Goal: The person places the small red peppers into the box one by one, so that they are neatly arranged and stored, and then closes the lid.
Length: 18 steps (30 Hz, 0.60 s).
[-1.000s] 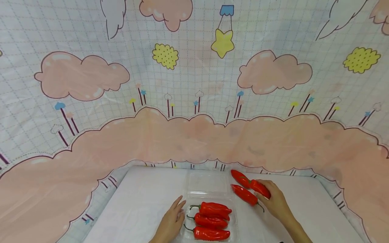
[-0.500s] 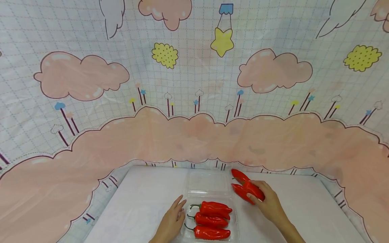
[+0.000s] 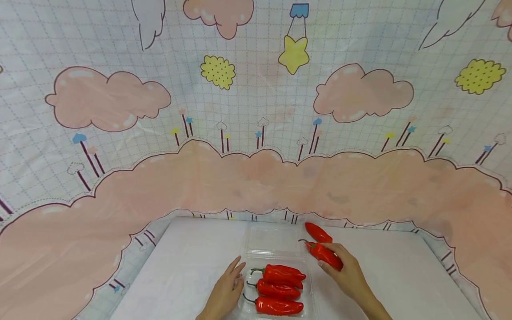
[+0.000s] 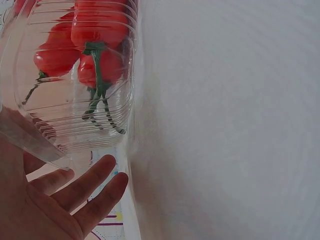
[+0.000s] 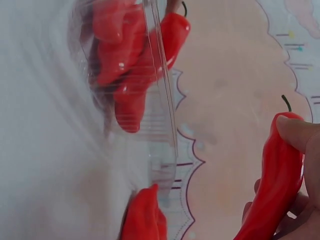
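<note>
My right hand (image 3: 346, 271) grips a red pepper (image 3: 325, 256) between thumb and fingers, its green stem pointing left. In the right wrist view that pepper (image 5: 281, 165) hangs upright, the thumb near its stem. A clear plastic container (image 3: 310, 295) holds several red peppers (image 3: 279, 306), stems to the left. Beside its left wall is my left hand (image 3: 226, 289), fingers spread and relaxed. The left wrist view has those fingertips (image 4: 107, 162) right at the container's lower edge. Another red pepper (image 3: 318, 232) lies behind the held one, which largely covers one more.
The container's clear lid (image 3: 274, 238) lies folded back behind it, close to the loose peppers. All of this stands on a white table (image 3: 192, 253). A printed cloth (image 3: 256, 182) with clouds and stars rises behind the table's far edge.
My right hand has moved left and slightly toward me with its pepper, now over the front loose pepper. The held pepper's stem has swung out to the left. The left hand stays put.
</note>
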Motion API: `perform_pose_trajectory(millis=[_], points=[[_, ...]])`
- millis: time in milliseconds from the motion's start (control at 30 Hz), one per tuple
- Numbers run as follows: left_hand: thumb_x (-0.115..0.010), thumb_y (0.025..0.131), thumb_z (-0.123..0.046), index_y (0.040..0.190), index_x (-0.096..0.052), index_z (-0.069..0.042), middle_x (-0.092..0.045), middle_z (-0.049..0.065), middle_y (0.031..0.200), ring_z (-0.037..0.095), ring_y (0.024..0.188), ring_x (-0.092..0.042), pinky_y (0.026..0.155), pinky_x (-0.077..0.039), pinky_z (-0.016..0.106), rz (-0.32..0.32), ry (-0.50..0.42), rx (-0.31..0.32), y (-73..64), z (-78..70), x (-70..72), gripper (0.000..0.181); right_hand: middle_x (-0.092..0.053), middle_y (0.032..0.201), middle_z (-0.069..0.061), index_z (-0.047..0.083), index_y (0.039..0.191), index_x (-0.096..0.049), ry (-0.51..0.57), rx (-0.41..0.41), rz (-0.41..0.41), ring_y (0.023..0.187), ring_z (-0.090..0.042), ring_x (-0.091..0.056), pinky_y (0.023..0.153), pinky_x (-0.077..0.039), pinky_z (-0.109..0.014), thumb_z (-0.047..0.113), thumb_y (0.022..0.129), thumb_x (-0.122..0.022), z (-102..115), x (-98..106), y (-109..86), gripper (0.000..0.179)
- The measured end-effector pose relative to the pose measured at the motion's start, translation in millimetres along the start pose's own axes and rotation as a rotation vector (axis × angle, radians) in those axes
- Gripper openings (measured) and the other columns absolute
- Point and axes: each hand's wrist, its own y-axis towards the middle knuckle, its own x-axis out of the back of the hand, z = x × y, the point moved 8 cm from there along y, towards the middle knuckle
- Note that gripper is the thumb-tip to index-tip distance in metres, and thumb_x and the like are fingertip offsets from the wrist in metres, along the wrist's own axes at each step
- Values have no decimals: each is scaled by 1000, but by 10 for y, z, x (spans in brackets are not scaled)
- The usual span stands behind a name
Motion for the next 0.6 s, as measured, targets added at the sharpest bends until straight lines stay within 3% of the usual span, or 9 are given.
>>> perform_pose_trajectory(millis=[267, 600], points=[[-56, 95, -10, 137, -55, -4, -45, 9, 152, 18, 109, -65, 86, -55, 35, -17, 2, -8, -3, -1, 15, 43, -65, 121, -3, 18, 126, -63, 33, -22, 27, 102, -22, -61, 80, -60, -37, 15, 79, -82, 90, -81, -63, 51], [-57, 95, -10, 136, -56, -4, -46, 8, 151, 14, 105, -65, 80, -53, 29, -27, 13, -16, 0, 11, 10, 42, -64, 124, 1, 24, 125, -62, 68, -116, 103, 108, -24, -60, 83, -59, -38, 16, 78, -82, 152, -226, -127, 52]])
